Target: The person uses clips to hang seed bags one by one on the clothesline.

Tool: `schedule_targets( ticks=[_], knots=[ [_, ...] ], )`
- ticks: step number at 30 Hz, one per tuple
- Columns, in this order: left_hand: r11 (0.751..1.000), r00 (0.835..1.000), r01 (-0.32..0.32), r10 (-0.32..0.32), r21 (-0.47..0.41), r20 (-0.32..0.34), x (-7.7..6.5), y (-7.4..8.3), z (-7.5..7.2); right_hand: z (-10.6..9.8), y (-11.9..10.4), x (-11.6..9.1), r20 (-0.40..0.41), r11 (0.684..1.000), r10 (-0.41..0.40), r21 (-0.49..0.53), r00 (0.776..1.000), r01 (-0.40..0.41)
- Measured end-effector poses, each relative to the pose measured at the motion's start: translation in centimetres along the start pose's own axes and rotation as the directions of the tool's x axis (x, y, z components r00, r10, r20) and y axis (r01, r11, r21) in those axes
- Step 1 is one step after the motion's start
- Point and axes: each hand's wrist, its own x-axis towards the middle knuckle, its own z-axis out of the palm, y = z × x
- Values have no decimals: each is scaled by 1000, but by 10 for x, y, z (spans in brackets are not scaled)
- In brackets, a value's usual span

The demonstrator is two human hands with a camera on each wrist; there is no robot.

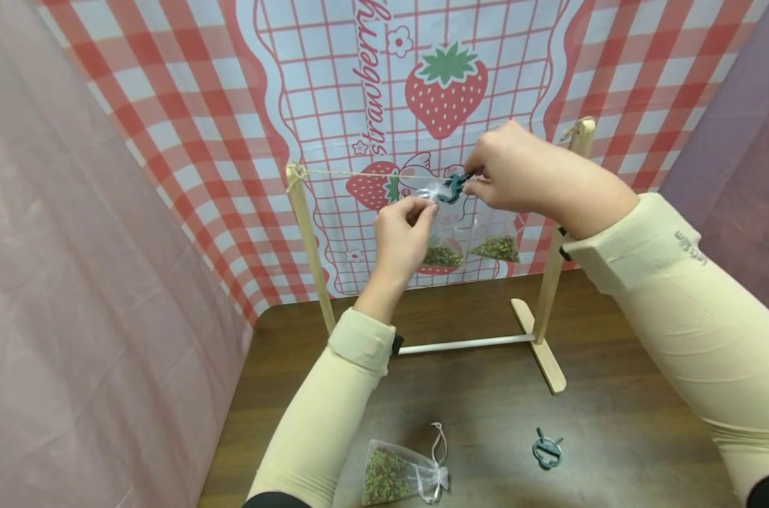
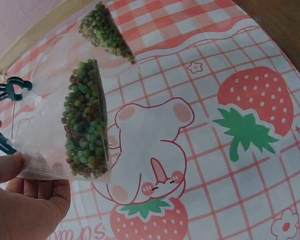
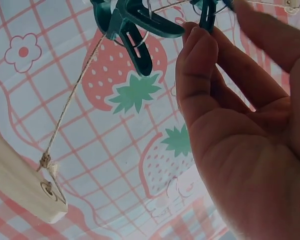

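My left hand (image 1: pixel 400 233) pinches the gathered top of a sheer drawstring bag (image 2: pixel 45 150), which hangs with small green and brown bead-like grains (image 2: pixel 85 120) at its bottom. My right hand (image 1: pixel 514 169) pinches the handles of a dark green spring clip (image 3: pixel 208 15) at the twine (image 1: pixel 359 173), close to the bag's top. Whether this clip's jaws bite on the bag cannot be seen. Beside it, another green clip (image 2: pixel 11 89) holds a second sheer bag (image 1: pixel 495 243) with similar grains on the twine.
Wooden posts (image 1: pixel 308 247) carry the twine, joined low down by a white rod (image 1: pixel 467 344). On the brown table (image 1: pixel 473 402) lie a third filled sheer bag (image 1: pixel 391 476) and a loose green clip (image 1: pixel 547 451). A strawberry-print cloth (image 1: pixel 324 85) hangs behind.
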Motion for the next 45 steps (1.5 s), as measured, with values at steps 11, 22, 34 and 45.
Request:
schedule_targets(
  ticks=[11,22,34,45],
  knots=[
    [998,998,59,-59,4,19,-7,-6,1,8,2,-5,-93,992,-125,3,988,126],
    [994,996,82,-84,70,29,-15,-12,1,22,10,-25,-202,993,-83,63,976,97],
    [995,995,92,-93,42,40,-33,-20,-1,44,26,-76,-584,993,-39,71,811,99],
    [997,996,80,-80,2,46,-55,-18,-17,70,37,-122,-613,991,3,109,790,80]
  ],
)
